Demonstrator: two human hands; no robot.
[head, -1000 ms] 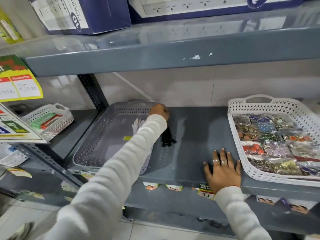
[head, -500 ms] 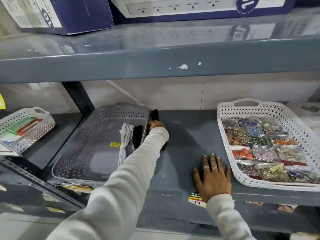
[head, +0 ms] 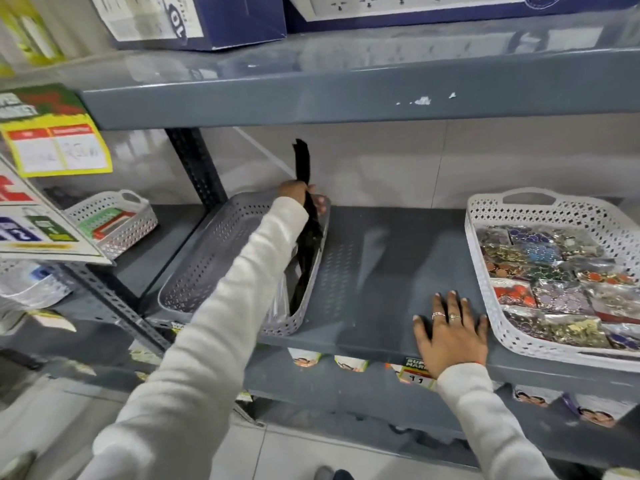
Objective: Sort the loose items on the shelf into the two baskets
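Head view, looking down and forward at a grey metal shelf (head: 374,271). Left hand (head: 299,199) at the far rim of a grey perforated basket (head: 207,268), left of centre, closed in a grip around the middle of a long black strip-like item (head: 304,216). Upper end of the item standing above the fist; lower end trailing down into the basket along its right wall. Exact kind of item unclear: dark, narrow, perhaps a bundle of ties or hair pieces.

Right hand (head: 450,330) flat on the near shelf edge, fingers spread, holding nothing, just left of a white lattice basket (head: 485,216) filled with small clear packets (head: 554,271) of coloured trinkets.

Handling, as a judgement: likely light and soft, limp below the fist, somewhat stiffer above. Grasp near the middle sensible, so neither end drags or catches on the basket's holes. Little risk of breakage; snagging or strands slipping loose more likely.
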